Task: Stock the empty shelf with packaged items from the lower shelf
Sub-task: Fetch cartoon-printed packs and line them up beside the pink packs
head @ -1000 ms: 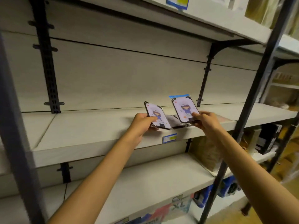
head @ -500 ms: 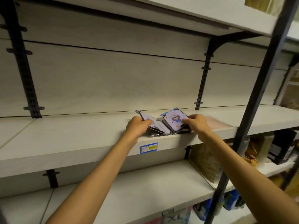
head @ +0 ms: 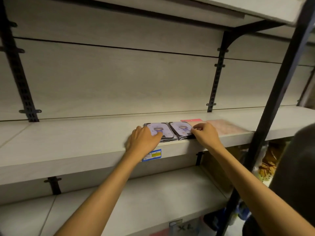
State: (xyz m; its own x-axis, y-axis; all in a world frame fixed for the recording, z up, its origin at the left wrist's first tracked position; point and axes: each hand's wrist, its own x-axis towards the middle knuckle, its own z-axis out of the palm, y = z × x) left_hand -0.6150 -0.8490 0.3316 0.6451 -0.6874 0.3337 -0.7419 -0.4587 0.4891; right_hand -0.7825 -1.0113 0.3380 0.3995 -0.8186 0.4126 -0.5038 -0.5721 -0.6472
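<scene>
Both my arms are stretched up and forward to the packages.

My left hand (head: 144, 142) lies palm down, fingers fairly straight, on the left package (head: 157, 131). My right hand (head: 205, 134) has its fingers bent, tips touching the right package (head: 181, 130) at its right edge.

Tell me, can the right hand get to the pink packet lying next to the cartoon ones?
Probably yes. The right hand rests on the right cartoon packet, and the pink packet lies flat just beside it on the same shelf, with nothing between them.
</scene>
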